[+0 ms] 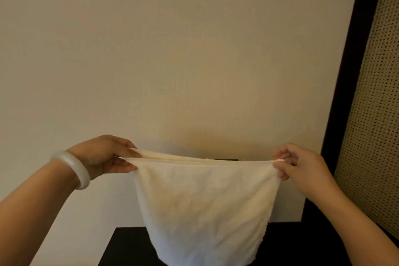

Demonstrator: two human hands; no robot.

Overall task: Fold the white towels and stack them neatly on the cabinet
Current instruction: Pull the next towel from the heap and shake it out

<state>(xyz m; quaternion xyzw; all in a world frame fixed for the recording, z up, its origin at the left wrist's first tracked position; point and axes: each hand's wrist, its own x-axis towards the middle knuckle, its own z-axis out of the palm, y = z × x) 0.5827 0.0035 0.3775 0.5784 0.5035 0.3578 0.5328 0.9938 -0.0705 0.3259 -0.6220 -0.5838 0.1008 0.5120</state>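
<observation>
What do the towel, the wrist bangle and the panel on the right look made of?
Towel: soft white cloth, likely terry, fuzzy matte nap. Bangle: pale, smooth, glossy, perhaps jade or glass. Panel: looks like woven cane, matte, with regular small holes.

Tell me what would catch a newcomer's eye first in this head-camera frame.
A white towel hangs low in the middle of the frame, held up in front of a plain beige wall. The left hand and right hand each pinch a top corner and pull its doubled upper edge taut. Next come the pale bangle on the left wrist, the dark cabinet top below the towel, and the woven cane panel at far right.
</observation>
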